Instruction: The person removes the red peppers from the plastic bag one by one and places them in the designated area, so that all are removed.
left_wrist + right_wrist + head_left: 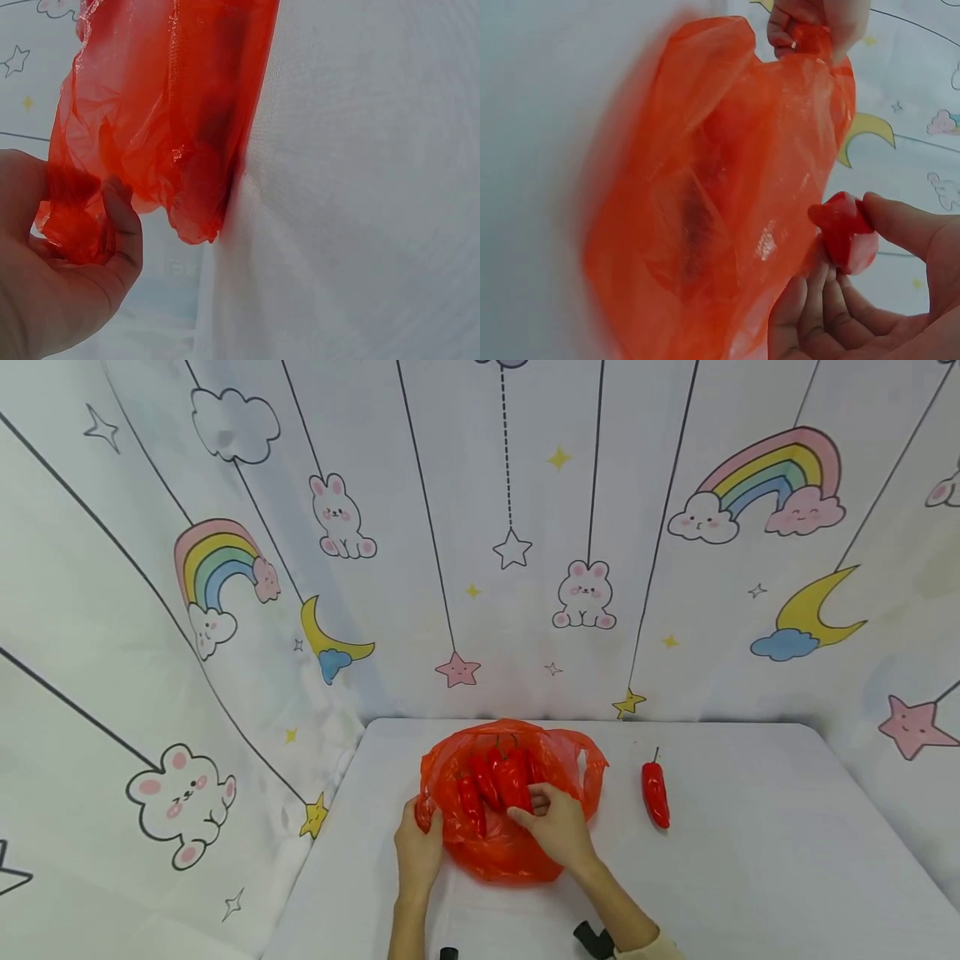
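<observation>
A red plastic bag lies spread on the white table with several glossy red chili peppers showing at its mouth. My left hand grips the bag's left edge; in the left wrist view the thin plastic bunches between thumb and fingers. Over the right part of the bag, my right hand pinches a red chili pepper by its lower end. The right wrist view shows that pepper's blunt end between thumb and fingertips, beside the bag wall. The bag's lower contents are hidden behind the plastic.
One more red chili pepper with a dark stem lies on the table right of the bag. A black object sits by the right forearm, and another at the near edge. A patterned cloth wall stands behind.
</observation>
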Motion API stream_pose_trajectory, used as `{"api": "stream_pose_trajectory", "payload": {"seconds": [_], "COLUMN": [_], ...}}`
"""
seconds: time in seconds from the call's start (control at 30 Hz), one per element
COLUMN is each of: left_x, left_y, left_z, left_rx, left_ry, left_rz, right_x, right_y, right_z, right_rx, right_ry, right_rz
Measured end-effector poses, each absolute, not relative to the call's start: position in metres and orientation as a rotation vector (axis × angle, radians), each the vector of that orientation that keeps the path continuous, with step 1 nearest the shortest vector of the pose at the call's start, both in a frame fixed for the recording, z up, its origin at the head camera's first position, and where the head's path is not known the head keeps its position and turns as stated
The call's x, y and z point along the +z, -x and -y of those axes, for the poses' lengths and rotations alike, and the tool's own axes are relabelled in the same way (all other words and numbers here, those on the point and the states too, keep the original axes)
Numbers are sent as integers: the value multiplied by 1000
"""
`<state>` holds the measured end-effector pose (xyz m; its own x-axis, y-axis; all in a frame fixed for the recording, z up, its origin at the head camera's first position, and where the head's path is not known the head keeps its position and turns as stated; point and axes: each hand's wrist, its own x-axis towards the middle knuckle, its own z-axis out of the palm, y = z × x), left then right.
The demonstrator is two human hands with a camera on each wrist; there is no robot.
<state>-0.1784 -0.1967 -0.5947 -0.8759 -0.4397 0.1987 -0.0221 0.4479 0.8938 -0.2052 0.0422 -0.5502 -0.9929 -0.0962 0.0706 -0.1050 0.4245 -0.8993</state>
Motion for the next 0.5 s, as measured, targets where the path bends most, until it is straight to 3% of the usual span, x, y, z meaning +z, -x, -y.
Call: {"api": "stream_pose_trajectory", "payload": {"seconds": [0.5], "left_x": [-598], "left_y": [180], "left_z": [197], "left_rx": [-1397], "left_ry": [-372], "left_rz": [2277], "right_x": [-538], "right_y": [211], "right_z": [-68], "right_rx": [1674], "right_ry": [-64], "right_rz": [2587]}}
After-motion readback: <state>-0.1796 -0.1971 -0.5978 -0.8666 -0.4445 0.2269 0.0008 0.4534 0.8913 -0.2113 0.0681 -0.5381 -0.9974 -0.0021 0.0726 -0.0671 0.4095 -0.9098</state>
